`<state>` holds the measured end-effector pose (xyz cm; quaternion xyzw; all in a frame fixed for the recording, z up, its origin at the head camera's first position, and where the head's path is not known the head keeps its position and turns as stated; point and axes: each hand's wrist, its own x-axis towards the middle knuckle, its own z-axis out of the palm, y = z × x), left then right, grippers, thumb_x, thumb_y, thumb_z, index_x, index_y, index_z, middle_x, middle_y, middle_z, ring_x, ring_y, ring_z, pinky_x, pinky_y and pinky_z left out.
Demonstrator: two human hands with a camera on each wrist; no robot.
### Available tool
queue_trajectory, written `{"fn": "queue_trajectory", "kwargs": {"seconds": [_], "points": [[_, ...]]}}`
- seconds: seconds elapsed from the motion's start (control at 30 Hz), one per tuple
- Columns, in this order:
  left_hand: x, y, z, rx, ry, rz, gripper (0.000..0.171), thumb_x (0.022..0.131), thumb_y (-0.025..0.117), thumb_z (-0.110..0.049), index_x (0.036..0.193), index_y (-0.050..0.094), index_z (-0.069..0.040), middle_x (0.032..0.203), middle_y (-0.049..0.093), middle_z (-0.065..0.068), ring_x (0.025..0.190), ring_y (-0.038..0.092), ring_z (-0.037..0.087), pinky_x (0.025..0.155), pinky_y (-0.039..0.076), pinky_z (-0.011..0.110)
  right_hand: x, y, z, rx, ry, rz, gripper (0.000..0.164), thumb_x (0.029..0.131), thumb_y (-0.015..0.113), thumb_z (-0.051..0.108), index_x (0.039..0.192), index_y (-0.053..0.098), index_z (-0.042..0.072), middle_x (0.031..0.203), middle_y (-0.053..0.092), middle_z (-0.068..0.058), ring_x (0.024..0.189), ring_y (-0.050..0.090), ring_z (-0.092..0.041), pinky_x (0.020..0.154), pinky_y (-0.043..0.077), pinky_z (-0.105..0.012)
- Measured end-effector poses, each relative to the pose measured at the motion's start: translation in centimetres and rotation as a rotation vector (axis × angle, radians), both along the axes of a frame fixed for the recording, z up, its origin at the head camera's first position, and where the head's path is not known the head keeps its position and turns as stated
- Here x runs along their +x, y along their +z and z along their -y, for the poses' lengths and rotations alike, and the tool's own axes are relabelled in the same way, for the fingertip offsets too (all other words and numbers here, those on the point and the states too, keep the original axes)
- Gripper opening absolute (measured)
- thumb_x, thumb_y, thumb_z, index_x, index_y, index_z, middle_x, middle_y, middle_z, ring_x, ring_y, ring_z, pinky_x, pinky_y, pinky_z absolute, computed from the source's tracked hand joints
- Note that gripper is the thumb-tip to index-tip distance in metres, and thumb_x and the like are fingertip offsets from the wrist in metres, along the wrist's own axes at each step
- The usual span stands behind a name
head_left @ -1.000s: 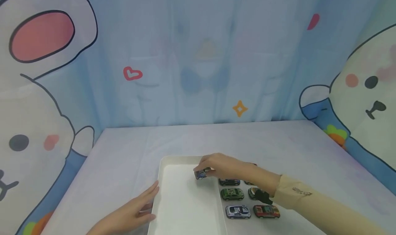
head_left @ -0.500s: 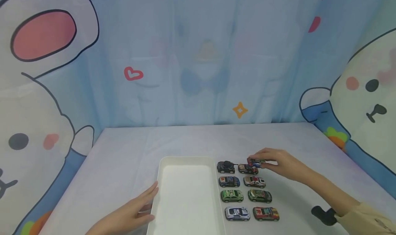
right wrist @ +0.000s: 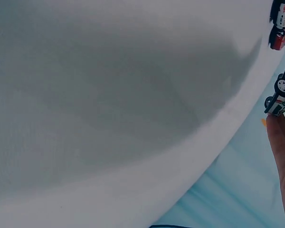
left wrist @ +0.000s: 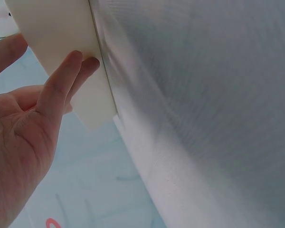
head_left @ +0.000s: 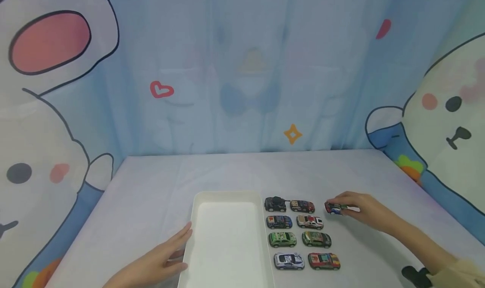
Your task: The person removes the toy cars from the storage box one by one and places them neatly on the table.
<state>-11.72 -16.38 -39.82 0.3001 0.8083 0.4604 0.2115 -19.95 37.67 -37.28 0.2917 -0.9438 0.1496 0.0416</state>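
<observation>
In the head view, my right hand [head_left: 366,209] pinches a small toy car [head_left: 334,208], red and blue with dark parts, to the right of the parked cars. The right wrist view shows that car's wheels and underside [right wrist: 281,90] at the fingertips, partly cut off by the frame edge. My left hand [head_left: 157,257] touches the left wall of a white rectangular tray [head_left: 231,241] with straight fingers. The left wrist view shows those fingers [left wrist: 61,80] against the tray's outer side [left wrist: 57,28]. Nothing lies on the tray's visible floor.
Right of the tray, several toy cars stand in two columns. Among them are a black one [head_left: 275,204], a green one [head_left: 282,239], a white-and-blue one [head_left: 289,261] and a red one [head_left: 324,261]. A white cloth covers the table [head_left: 163,182]; a printed curtain [head_left: 242,111] hangs behind.
My right hand was over the tray's right side with a small car, then behind the right column. It has moved right, still pinching a car. The left hand stays at the tray.
</observation>
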Motion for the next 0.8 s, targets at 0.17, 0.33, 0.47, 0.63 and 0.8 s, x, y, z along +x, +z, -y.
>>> {"fn": "queue_trajectory", "kwargs": {"seconds": [0.17, 0.33, 0.47, 0.63, 0.8], "points": [[0.1, -0.1, 0.0, 0.008, 0.003, 0.005, 0.074, 0.095, 0.056, -0.02, 0.147, 0.009, 0.004, 0.151, 0.002, 0.026, 0.128, 0.029, 0.045, 0.094, 0.045, 0.041, 0.0, -0.5, 0.1, 0.001, -0.012, 0.002, 0.04, 0.075, 0.074, -0.003, 0.113, 0.068, 0.007, 0.103, 0.065, -0.004, 0.093, 0.062, -0.025, 0.076, 0.056, -0.038], [0.1, -0.1, 0.0, 0.002, 0.007, -0.003, 0.073, 0.095, 0.056, -0.021, 0.147, 0.01, 0.004, 0.151, 0.002, 0.026, 0.129, 0.028, 0.045, 0.095, 0.044, 0.041, -0.3, -0.8, 0.3, -0.001, -0.008, -0.002, 0.039, 0.075, 0.074, -0.004, 0.112, 0.068, 0.007, 0.102, 0.066, -0.003, 0.093, 0.062, -0.025, 0.075, 0.056, -0.037], [0.2, -0.1, 0.0, 0.003, 0.013, 0.001, 0.075, 0.095, 0.056, -0.022, 0.148, 0.009, 0.002, 0.151, 0.002, 0.026, 0.129, 0.027, 0.044, 0.094, 0.045, 0.041, -0.7, -1.1, 0.5, 0.0, -0.032, 0.021, 0.038, 0.076, 0.073, -0.003, 0.112, 0.068, 0.006, 0.102, 0.066, -0.004, 0.094, 0.062, -0.027, 0.076, 0.055, -0.038], [0.4, 0.0, 0.0, 0.009, 0.009, 0.006, 0.074, 0.095, 0.056, -0.021, 0.148, 0.009, 0.003, 0.151, 0.003, 0.027, 0.128, 0.029, 0.045, 0.094, 0.045, 0.041, -0.9, -1.6, 0.8, -0.001, -0.057, 0.038, 0.037, 0.077, 0.072, -0.003, 0.113, 0.068, 0.006, 0.102, 0.065, -0.005, 0.094, 0.062, -0.027, 0.077, 0.055, -0.04], [0.4, 0.0, 0.0, -0.003, 0.022, 0.01, 0.075, 0.095, 0.057, -0.021, 0.148, 0.01, 0.002, 0.151, 0.003, 0.027, 0.128, 0.03, 0.045, 0.093, 0.046, 0.041, -0.9, -1.9, 1.0, -0.01, -0.056, 0.029, 0.036, 0.077, 0.072, -0.003, 0.112, 0.068, 0.006, 0.102, 0.065, -0.005, 0.095, 0.061, -0.028, 0.078, 0.054, -0.041]]}}
